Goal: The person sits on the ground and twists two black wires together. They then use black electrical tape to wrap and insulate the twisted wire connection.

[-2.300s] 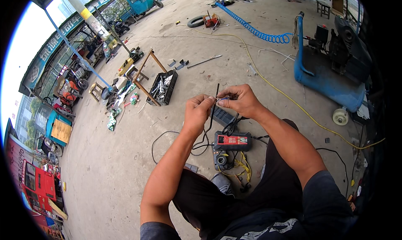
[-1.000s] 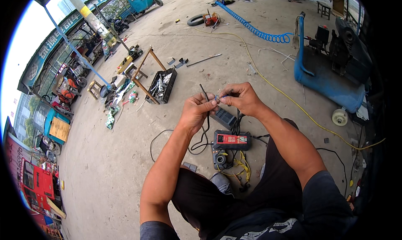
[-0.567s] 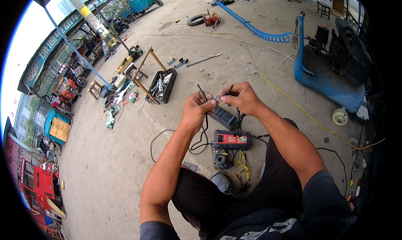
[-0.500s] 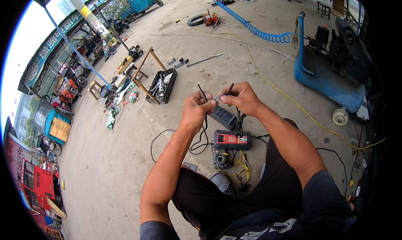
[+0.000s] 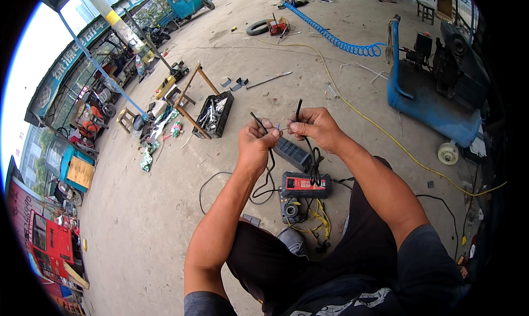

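My left hand (image 5: 257, 146) pinches a black cable (image 5: 256, 118), one end of which sticks up past the fingers. At the same height, my right hand (image 5: 318, 129) grips another black cable (image 5: 299, 105), and its slack hangs in a loop below the palm. Thin bare-looking wire strands and a small blue bit show in the narrow gap between my fingertips. Whether the strands touch is too small to tell. Below the hands lie a long dark grey box (image 5: 292, 154) and a black device with a red panel (image 5: 306, 185). Between my feet is a dark tool-like unit (image 5: 290, 209).
Yellow straps (image 5: 320, 218) lie beside the unit. A black crate of metal tools (image 5: 214, 115) stands ahead left, near a wooden frame (image 5: 190, 117). To the right are a blue air compressor tank (image 5: 435, 114), a coiled blue hose (image 5: 336, 39) and a yellow hose (image 5: 358, 111) crossing the concrete.
My hands have drawn slightly apart, the left a little leftward. The strands between the fingertips show more, and the right cable's loop hangs wider.
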Action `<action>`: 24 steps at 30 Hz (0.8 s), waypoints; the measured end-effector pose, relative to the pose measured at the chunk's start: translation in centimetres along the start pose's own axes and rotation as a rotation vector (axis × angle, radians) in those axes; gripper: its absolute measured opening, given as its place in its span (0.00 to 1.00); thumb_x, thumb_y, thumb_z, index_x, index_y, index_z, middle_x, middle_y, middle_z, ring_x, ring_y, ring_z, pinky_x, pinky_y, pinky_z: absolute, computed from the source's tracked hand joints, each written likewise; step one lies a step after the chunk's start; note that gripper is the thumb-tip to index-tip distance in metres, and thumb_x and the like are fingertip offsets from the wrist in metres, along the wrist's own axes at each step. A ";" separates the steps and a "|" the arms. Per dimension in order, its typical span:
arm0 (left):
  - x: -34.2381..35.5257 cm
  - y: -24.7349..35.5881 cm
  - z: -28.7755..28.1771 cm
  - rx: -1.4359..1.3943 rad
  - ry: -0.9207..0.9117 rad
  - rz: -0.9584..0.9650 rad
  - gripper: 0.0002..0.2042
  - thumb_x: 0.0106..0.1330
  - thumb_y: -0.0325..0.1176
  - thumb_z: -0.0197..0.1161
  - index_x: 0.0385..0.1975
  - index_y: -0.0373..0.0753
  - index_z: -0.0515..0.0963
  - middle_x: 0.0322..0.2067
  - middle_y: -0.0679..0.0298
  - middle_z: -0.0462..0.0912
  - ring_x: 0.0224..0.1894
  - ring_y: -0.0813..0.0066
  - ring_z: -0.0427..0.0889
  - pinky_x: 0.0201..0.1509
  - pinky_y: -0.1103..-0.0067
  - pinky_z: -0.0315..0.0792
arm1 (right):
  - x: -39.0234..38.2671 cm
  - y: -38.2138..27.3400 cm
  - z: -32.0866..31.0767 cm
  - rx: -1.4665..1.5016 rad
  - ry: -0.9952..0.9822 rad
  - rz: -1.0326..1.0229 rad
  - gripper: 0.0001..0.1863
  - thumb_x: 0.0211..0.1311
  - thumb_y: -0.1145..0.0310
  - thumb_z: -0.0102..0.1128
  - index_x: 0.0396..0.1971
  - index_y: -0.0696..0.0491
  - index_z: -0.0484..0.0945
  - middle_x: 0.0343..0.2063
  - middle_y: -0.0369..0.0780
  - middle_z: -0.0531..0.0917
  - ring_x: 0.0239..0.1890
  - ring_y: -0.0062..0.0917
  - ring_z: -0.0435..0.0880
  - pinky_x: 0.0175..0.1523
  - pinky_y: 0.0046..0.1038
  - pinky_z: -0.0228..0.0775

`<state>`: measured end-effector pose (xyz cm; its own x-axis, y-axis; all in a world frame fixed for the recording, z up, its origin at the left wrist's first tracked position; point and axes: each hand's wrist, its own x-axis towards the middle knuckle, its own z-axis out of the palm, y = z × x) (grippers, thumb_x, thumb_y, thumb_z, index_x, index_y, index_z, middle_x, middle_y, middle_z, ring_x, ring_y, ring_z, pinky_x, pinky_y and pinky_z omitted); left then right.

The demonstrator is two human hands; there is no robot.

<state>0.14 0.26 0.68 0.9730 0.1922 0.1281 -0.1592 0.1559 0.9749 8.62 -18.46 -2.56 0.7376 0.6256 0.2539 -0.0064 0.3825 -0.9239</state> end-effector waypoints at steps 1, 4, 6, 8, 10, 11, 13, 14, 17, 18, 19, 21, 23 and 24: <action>0.0 0.0 0.0 -0.003 0.003 -0.002 0.11 0.64 0.14 0.64 0.40 0.36 0.72 0.29 0.59 0.83 0.26 0.77 0.78 0.30 0.82 0.69 | 0.0 0.0 0.0 0.004 0.003 -0.002 0.11 0.66 0.69 0.69 0.42 0.59 0.85 0.33 0.39 0.88 0.31 0.17 0.83 0.39 0.22 0.77; 0.1 -0.2 0.0 -0.015 0.006 -0.013 0.11 0.64 0.14 0.64 0.41 0.35 0.73 0.30 0.58 0.83 0.27 0.76 0.78 0.31 0.82 0.69 | 0.0 0.0 -0.1 0.010 0.001 -0.004 0.11 0.66 0.69 0.69 0.43 0.59 0.84 0.34 0.39 0.88 0.31 0.17 0.83 0.38 0.23 0.76; 0.2 -0.4 -0.2 -0.025 -0.002 -0.025 0.11 0.65 0.15 0.64 0.42 0.35 0.73 0.30 0.58 0.84 0.27 0.76 0.79 0.31 0.82 0.69 | 0.0 0.1 -0.2 0.010 0.003 -0.012 0.11 0.66 0.68 0.69 0.43 0.60 0.84 0.34 0.39 0.88 0.31 0.17 0.82 0.38 0.23 0.76; 0.3 -0.4 -0.3 -0.036 -0.008 -0.042 0.10 0.65 0.15 0.64 0.42 0.35 0.74 0.31 0.57 0.84 0.27 0.75 0.79 0.31 0.82 0.70 | 0.1 0.4 -0.3 0.007 0.011 -0.027 0.12 0.67 0.68 0.69 0.44 0.60 0.84 0.34 0.39 0.88 0.31 0.17 0.82 0.38 0.23 0.76; 0.3 -0.5 -0.4 -0.068 -0.004 -0.056 0.10 0.65 0.16 0.64 0.42 0.35 0.74 0.31 0.56 0.84 0.28 0.74 0.80 0.32 0.81 0.71 | 0.0 0.3 -0.2 -0.002 0.028 -0.035 0.13 0.67 0.67 0.69 0.44 0.60 0.83 0.35 0.39 0.87 0.30 0.17 0.81 0.38 0.23 0.76; 0.3 -0.6 -0.4 -0.095 0.001 -0.062 0.10 0.65 0.16 0.65 0.42 0.34 0.75 0.31 0.56 0.84 0.28 0.73 0.80 0.32 0.80 0.71 | 0.0 0.3 -0.1 -0.006 0.036 -0.040 0.13 0.67 0.67 0.69 0.44 0.61 0.83 0.35 0.39 0.87 0.30 0.17 0.80 0.38 0.23 0.76; 0.4 -0.7 -0.5 -0.130 -0.004 -0.067 0.09 0.66 0.17 0.65 0.41 0.34 0.75 0.32 0.56 0.84 0.29 0.72 0.81 0.32 0.79 0.72 | 0.1 0.5 -0.2 0.009 0.046 -0.052 0.13 0.68 0.67 0.69 0.44 0.61 0.83 0.35 0.39 0.87 0.30 0.17 0.80 0.38 0.23 0.76; 0.4 -0.8 -0.7 -0.137 -0.012 -0.068 0.09 0.66 0.17 0.65 0.41 0.35 0.75 0.32 0.55 0.84 0.29 0.71 0.81 0.33 0.78 0.72 | 0.2 0.6 -0.3 0.017 0.051 -0.058 0.13 0.68 0.67 0.69 0.44 0.61 0.83 0.34 0.39 0.87 0.30 0.17 0.80 0.38 0.23 0.76; 0.4 -0.5 -0.9 -0.146 -0.031 -0.098 0.08 0.66 0.19 0.66 0.41 0.35 0.76 0.32 0.56 0.85 0.31 0.70 0.82 0.34 0.77 0.75 | 0.2 0.6 -0.4 0.042 0.062 -0.037 0.13 0.68 0.68 0.68 0.44 0.62 0.83 0.35 0.38 0.87 0.30 0.17 0.80 0.37 0.22 0.76; 0.3 -0.3 -0.8 -0.148 -0.037 -0.113 0.07 0.67 0.20 0.66 0.41 0.36 0.76 0.33 0.56 0.85 0.31 0.70 0.83 0.35 0.76 0.76 | 0.2 0.6 -0.5 0.053 0.065 -0.023 0.13 0.68 0.67 0.68 0.44 0.61 0.83 0.34 0.38 0.87 0.30 0.17 0.80 0.37 0.22 0.76; 0.2 -0.1 -0.7 -0.144 -0.012 -0.128 0.07 0.67 0.20 0.65 0.41 0.36 0.77 0.33 0.56 0.85 0.32 0.70 0.84 0.36 0.76 0.77 | 0.2 0.7 -0.6 0.064 0.068 -0.009 0.13 0.68 0.67 0.68 0.44 0.61 0.83 0.34 0.38 0.87 0.29 0.17 0.80 0.37 0.22 0.76; 0.0 0.3 -0.4 -0.136 0.039 -0.158 0.06 0.67 0.21 0.65 0.41 0.37 0.77 0.33 0.57 0.85 0.34 0.70 0.85 0.39 0.74 0.80 | 0.2 0.5 -0.5 0.089 0.089 0.014 0.12 0.68 0.67 0.69 0.41 0.61 0.84 0.32 0.37 0.86 0.29 0.16 0.79 0.36 0.22 0.75; 0.1 0.3 -0.7 -0.153 0.030 -0.156 0.06 0.68 0.22 0.65 0.41 0.37 0.77 0.33 0.59 0.85 0.36 0.69 0.86 0.41 0.72 0.81 | 0.1 0.2 -0.1 0.116 0.125 0.033 0.11 0.67 0.67 0.70 0.38 0.61 0.85 0.27 0.34 0.84 0.27 0.15 0.78 0.34 0.21 0.73; 0.1 0.3 -0.8 -0.161 0.026 -0.154 0.06 0.68 0.22 0.65 0.41 0.37 0.77 0.33 0.59 0.85 0.37 0.69 0.86 0.43 0.71 0.82 | 0.1 0.2 -0.1 0.104 0.134 0.050 0.12 0.66 0.66 0.70 0.38 0.61 0.85 0.27 0.34 0.84 0.27 0.15 0.78 0.33 0.21 0.72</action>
<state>0.05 1.08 0.83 0.9836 0.1782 -0.0271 -0.0353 0.3377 0.9406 8.81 -18.37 -2.73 0.8183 0.5517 0.1616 -0.1097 0.4258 -0.8981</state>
